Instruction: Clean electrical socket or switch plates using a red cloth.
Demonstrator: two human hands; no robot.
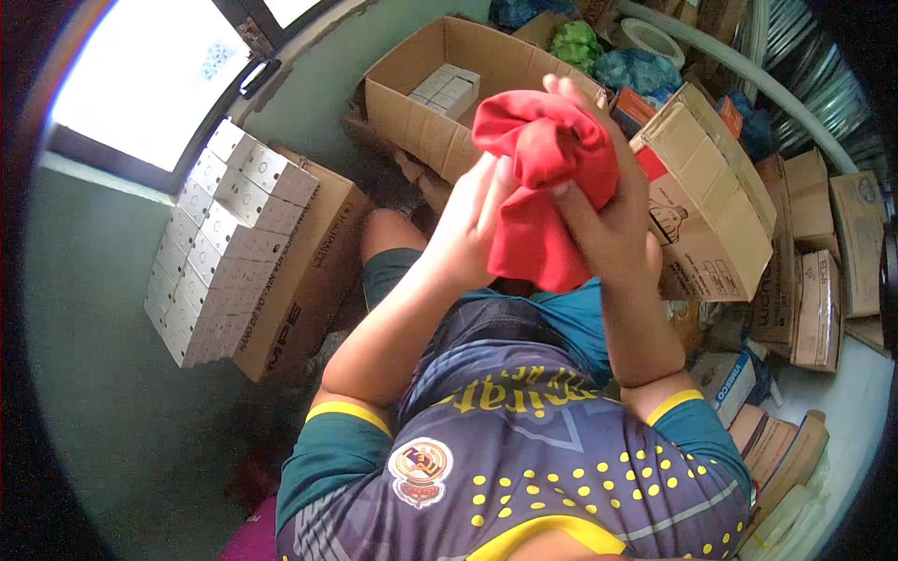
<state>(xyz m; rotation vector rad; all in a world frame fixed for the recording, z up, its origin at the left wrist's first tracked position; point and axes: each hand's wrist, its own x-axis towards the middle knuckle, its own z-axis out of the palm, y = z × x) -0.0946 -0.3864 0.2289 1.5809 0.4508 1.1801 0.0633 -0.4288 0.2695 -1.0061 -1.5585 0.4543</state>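
Observation:
A bunched red cloth [552, 220] is held up in front of me between both hands, its upper part gathered into folds and a flap hanging down. On its left side my left hand [475, 213] grips it, most of the fingers hidden behind the fabric. From the right my right hand [617, 210] is closed round it, the thumb pressed into the folds and some fingertips showing above the top edge. Whether anything is wrapped inside the cloth cannot be seen.
Many small white boxes [229, 234] are stacked on a brown carton [295, 304] at the left, below a window. Beyond my hands stands an open carton [412, 61] with white boxes inside. Another carton [716, 206] stands at the right, near several smaller ones and plastic bags [575, 47].

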